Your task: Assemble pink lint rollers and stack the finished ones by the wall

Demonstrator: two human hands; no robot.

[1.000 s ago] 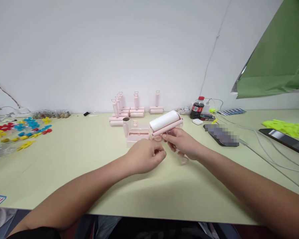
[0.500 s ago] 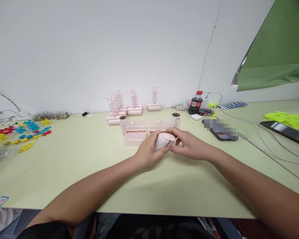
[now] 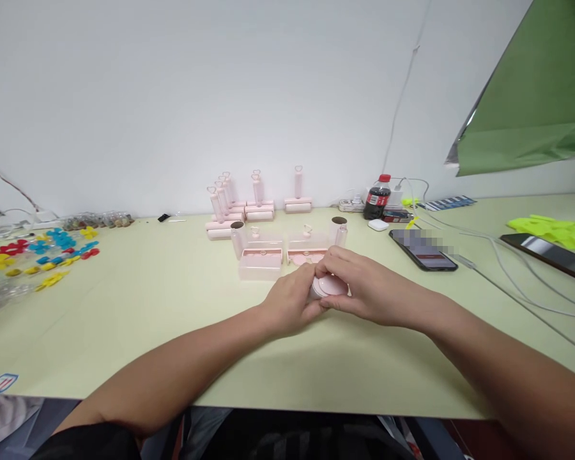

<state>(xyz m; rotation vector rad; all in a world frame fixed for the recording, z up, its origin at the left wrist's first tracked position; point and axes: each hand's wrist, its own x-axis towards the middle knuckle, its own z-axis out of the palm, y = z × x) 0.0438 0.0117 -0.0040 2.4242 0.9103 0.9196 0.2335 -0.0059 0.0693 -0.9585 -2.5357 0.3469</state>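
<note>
The left hand (image 3: pixel 292 300) and the right hand (image 3: pixel 364 287) meet low over the bench (image 3: pixel 182 345), both with bent fingers closed on a pale pink roller (image 3: pixel 333 284). The rounded end of the roller shows between them; the fingers cover most of the rest. Just beyond the hands lie two pink, boxy pieces of smooth, see-through plastic, a left box (image 3: pixel 260 266) and a right box (image 3: pixel 309 241), the right one partly hidden behind the right hand. Upright by them stand a left tube (image 3: pixel 238 239) and a right tube (image 3: pixel 338 225), round, with dark open tops. Farther off, near the plain white wall (image 3: pixel 172 96), a group of pink rollers (image 3: pixel 259 209) with heart-shaped loops stands with handles up. To the right are a red-capped bottle (image 3: pixel 377 199) of dark drink, a small white case (image 3: pixel 378 225) with rounded corners, a flat glossy phone (image 3: pixel 429 255), thin cables (image 3: pixel 503 262) and a crumpled neon-yellow pile (image 3: pixel 551 231). Red, yellow and blue petal-shaped pieces (image 3: pixel 61 239) lie scattered at far left beside crinkled clear plastic (image 3: pixel 2 297).
</note>
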